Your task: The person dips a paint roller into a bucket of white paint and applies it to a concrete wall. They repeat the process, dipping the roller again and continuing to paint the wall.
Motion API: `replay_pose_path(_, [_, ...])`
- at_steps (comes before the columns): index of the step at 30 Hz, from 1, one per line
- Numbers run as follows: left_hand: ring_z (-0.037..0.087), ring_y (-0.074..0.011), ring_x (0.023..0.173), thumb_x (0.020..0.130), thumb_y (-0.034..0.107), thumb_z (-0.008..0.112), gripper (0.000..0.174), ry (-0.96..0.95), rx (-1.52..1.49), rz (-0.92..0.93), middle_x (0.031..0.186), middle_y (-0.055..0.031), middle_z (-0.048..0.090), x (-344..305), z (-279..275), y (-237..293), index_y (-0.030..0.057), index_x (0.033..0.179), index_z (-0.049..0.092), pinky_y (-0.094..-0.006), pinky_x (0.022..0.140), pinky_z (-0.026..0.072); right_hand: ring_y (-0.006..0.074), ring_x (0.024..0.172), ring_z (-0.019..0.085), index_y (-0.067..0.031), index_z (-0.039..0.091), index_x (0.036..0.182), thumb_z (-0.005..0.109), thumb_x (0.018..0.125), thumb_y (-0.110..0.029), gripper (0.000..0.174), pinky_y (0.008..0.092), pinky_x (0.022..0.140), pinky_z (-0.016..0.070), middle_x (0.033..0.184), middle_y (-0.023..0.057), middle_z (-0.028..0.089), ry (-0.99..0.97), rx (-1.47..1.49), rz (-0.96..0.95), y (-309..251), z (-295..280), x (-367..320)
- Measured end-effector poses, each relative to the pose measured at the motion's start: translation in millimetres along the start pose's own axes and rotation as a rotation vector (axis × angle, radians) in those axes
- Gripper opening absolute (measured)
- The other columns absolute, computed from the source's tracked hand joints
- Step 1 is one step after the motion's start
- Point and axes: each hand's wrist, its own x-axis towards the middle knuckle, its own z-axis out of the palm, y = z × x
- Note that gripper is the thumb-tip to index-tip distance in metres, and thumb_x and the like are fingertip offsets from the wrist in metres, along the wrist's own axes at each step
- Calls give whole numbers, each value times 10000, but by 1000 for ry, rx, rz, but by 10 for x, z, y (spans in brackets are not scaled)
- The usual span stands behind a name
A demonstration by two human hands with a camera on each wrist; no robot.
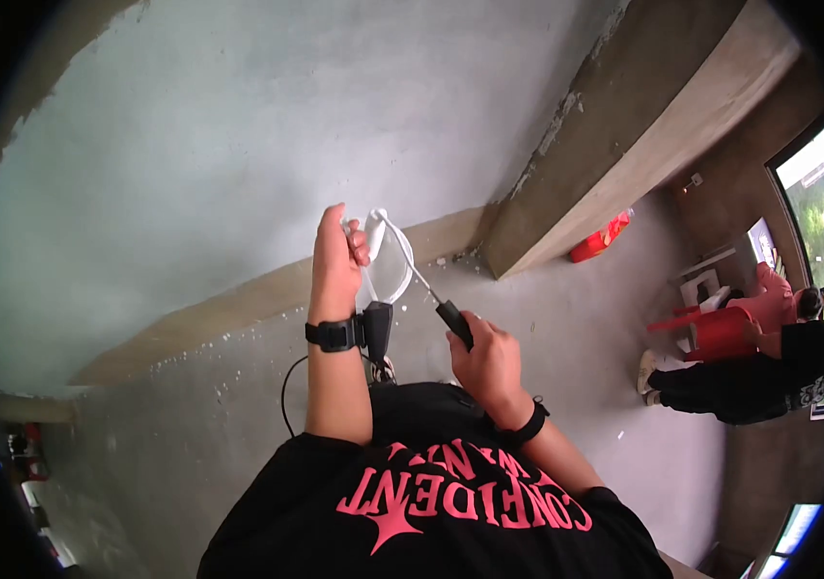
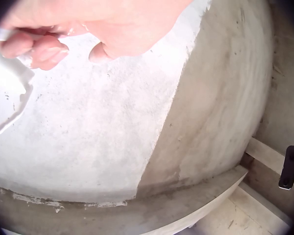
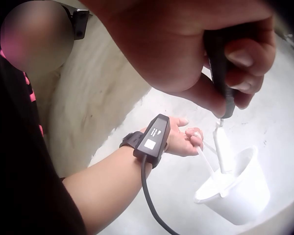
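My left hand (image 1: 336,259) is raised in front of the wall, its fingers curled round the thin handle of a white bucket (image 3: 245,198). The bucket hangs tilted below those fingers in the right wrist view, and part of its rim shows at the left edge of the left wrist view. My right hand (image 1: 491,365) grips the black handle of a paint roller (image 1: 453,324). The roller's white frame bends over toward the bucket, and its white end (image 3: 225,152) reaches into the bucket's mouth. The inside of the bucket is mostly hidden.
A wall (image 1: 238,125) with a pale coat over bare brown plaster stands ahead. A concrete beam (image 1: 643,125) juts out at right. White specks dot the grey floor (image 1: 566,338). Another person (image 1: 769,372) is by red chairs (image 1: 721,333) at far right, near a red bag (image 1: 602,238).
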Motion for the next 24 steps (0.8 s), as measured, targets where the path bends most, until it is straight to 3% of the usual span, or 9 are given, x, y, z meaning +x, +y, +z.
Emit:
replay_pose_path(11, [325,-119,502,871,463,545,384,46,57,-19,584,36,363,-30,21,36,93,786,487,-274,516,284,394,695,632,-12,660,1040,694,797,-137,275,444,628,501,794,194,658,-28,33,45,-11,-53,61])
replay_pose_path(24, [324,-111,514,869,458,550,383,44,66,-9,594,36,356,-35,18,47,89,785,490,-268,516,282,376,665,636,-22,641,1071,686,806,-143,295,447,590,505,783,167,657,42,-45,-29,48,9,57])
